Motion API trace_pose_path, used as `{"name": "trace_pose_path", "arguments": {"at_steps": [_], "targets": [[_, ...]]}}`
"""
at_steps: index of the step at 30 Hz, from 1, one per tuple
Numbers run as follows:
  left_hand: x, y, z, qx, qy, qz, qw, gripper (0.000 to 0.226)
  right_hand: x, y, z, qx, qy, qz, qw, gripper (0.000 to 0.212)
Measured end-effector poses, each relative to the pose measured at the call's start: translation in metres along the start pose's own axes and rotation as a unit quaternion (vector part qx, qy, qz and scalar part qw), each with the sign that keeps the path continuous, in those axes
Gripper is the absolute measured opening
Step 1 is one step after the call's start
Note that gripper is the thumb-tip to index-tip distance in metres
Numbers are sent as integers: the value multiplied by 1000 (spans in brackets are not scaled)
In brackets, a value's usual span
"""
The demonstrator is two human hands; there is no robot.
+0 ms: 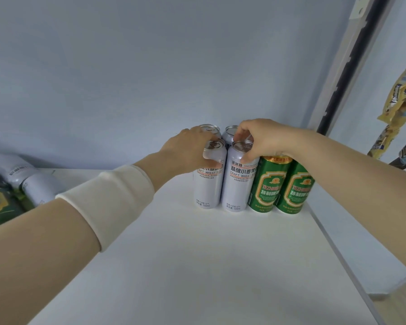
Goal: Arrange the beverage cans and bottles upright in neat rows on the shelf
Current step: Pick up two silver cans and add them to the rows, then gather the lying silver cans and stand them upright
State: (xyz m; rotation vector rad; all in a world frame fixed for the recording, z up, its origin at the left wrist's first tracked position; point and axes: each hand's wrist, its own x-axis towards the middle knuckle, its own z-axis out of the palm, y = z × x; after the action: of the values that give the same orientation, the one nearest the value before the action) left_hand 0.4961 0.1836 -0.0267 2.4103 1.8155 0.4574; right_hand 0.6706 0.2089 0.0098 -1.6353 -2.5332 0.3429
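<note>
- My left hand (192, 148) is curled round the top of the left white can (209, 184), with the thumb on its shoulder.
- My right hand (263, 139) pinches the rim of the right white can (238, 181) from above.
- Both cans stand upright and touching in the front row on the shelf (197, 254). Two green cans (281, 186) stand just to their right.
- Two more white cans (220, 131) stand behind, mostly hidden by my hands.
- At the far left, grey-white cans (24, 179) and a green can (0, 205) lie on their sides, the green one cut off by the edge.
- The shelf is white, with a pale blue wall (150, 66) behind it.
- Yellow snack packets (403, 90) hang at the right, blurred.
</note>
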Motion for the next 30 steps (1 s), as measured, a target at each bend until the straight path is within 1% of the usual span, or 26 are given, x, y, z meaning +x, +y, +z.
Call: {"name": "trace_pose_path", "arguments": {"at_steps": [2, 4, 7, 9, 14, 18, 22, 26, 30], "targets": [[-8, -2, -4, 6, 11, -5, 1000, 52, -3, -5, -3, 1, 8, 6, 1000, 63], [-20, -1, -15, 29, 15, -7, 999, 59, -6, -15, -7, -8, 43, 5, 999, 66], [-40, -9, -33, 91, 17, -8, 996, 65, -8, -40, -7, -49, 85, 19, 995, 70], [-55, -23, -44, 117, 17, -14, 993, 65, -6, -64, -1, -82, 91, 25, 992, 70], [-114, -85, -77, 150, 17, -39, 988, 64, 4, -149, 30, -111, 88, 21, 990, 68], [-178, -161, -97, 160, 9, -58, 985, 64, 10, -232, 68, -104, 81, 20, 991, 69], [-233, -237, -112, 142, -8, -99, 985, 65, 18, -310, 107, -105, 51, -10, 993, 66], [-256, -286, -126, 116, 7, -120, 986, 65, 29, -358, 128, -104, 30, -30, 994, 64], [-274, -317, -123, 99, 15, -138, 985, 65, 47, -388, 140, -83, 19, -46, 995, 66]]}}
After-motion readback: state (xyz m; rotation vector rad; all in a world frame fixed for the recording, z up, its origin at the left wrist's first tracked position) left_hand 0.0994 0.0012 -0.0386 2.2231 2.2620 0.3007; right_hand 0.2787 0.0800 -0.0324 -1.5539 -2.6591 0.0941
